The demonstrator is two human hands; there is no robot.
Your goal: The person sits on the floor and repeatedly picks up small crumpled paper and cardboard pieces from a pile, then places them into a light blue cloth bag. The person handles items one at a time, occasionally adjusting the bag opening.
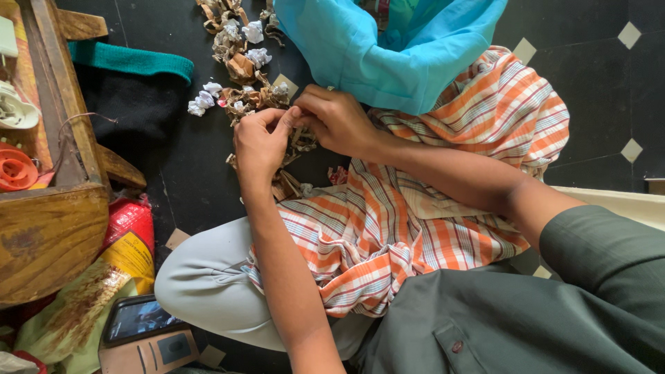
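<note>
While you sit cross-legged on the dark tiled floor (173,173), your left hand (262,142) and right hand (337,119) meet over a small dry husk (296,123), brown and papery, pinched between them above your lap. Both sets of fingers are closed tight on it, thumbs and forefingers nearly touching, the left thumb pressing in from one side while the right hand curls over the other. How much of the husk sits inside the right palm cannot be told.

By its look the piece is feather-light, brittle and crumbly, likely to tear or shed flakes under a hard squeeze; a fingertip hold at its edges, as you have now, suits it better than a full fist.

More husks lie in a loose pile (239,66) on the floor just beyond your hands, mixed with small white fluffy tufts (202,102). An orange checked cloth (429,208) covers your lap, and a bright blue cloth (388,48) hangs near its far edge. To your left stands a worn wooden box (55,208), with an orange reel (15,167) on it, a red and yellow bag (128,239) beside it and a phone (138,318) near your knee.
</note>
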